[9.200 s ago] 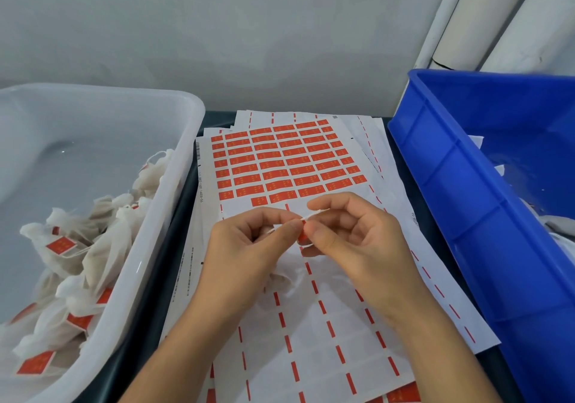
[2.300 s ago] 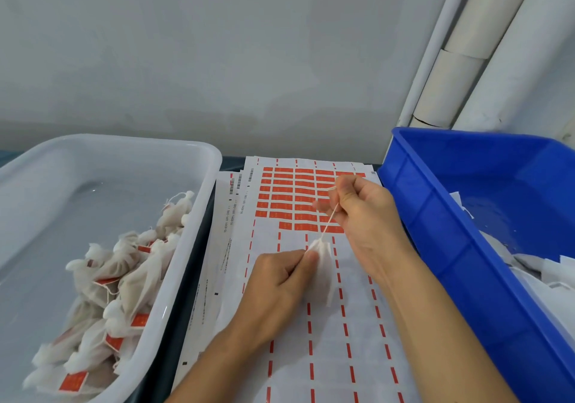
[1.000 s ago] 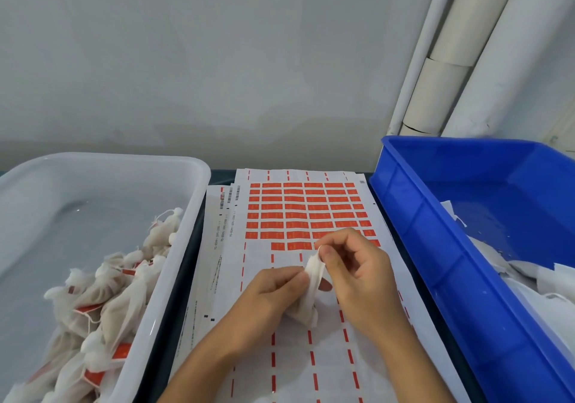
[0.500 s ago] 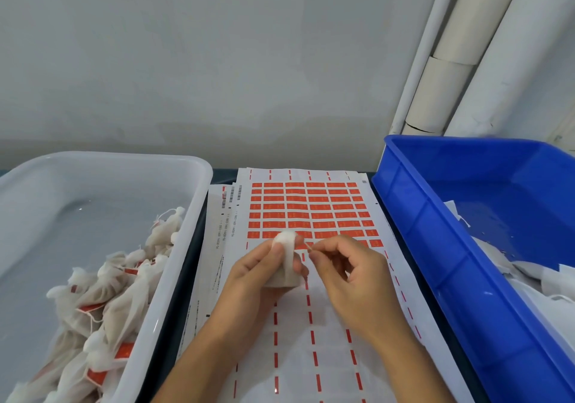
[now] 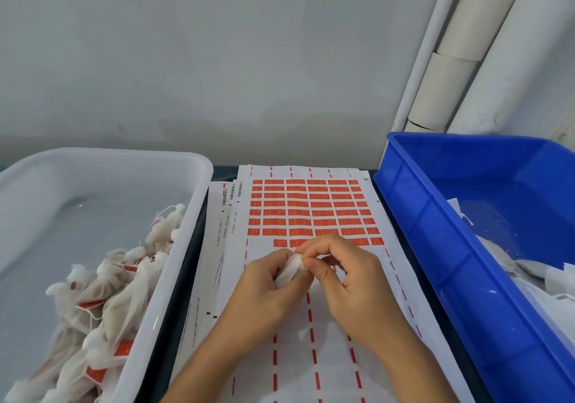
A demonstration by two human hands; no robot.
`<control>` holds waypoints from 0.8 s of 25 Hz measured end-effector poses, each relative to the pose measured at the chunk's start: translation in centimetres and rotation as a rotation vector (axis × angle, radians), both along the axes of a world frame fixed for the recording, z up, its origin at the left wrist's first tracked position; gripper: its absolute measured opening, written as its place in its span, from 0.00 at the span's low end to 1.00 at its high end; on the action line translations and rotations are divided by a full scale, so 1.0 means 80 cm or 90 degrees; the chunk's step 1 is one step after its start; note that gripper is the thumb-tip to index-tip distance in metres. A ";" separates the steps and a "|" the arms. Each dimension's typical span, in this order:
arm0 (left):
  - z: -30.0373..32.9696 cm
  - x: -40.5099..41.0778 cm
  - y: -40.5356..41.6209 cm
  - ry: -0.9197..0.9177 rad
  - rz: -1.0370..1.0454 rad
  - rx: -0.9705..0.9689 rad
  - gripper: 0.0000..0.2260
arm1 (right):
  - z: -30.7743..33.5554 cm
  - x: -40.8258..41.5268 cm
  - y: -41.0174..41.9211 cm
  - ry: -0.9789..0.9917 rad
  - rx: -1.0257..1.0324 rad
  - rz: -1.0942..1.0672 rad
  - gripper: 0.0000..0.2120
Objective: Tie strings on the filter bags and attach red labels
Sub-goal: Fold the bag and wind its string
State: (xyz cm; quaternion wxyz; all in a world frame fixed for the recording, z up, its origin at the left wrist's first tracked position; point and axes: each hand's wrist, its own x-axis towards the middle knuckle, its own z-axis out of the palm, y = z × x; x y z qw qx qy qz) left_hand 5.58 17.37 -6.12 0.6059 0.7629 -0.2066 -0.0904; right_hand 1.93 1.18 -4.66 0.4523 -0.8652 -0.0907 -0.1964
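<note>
One white filter bag (image 5: 289,270) is pinched between the curled fingers of the left hand (image 5: 264,290) and right hand (image 5: 348,281), over the red label sheet (image 5: 311,213), between two bins.

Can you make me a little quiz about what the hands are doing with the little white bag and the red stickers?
1. True or false: both hands hold the bag over the sticker sheet.
2. Which tub holds the bags that have red labels? A) white tub B) blue tub
3. Fill in: the red stickers left on the sheet are at its ____ end, far or near.

Key:
1. True. The left hand and right hand both pinch it.
2. A, the white tub; the blue tub shows only white pieces.
3. Far.
</note>
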 end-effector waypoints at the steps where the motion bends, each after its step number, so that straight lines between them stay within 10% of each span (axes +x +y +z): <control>1: -0.001 0.000 -0.002 -0.004 0.026 0.015 0.09 | 0.000 0.000 -0.001 -0.002 -0.008 -0.002 0.06; 20: 0.005 -0.011 -0.013 0.024 0.178 -0.120 0.03 | -0.008 0.003 0.003 0.111 0.123 -0.060 0.04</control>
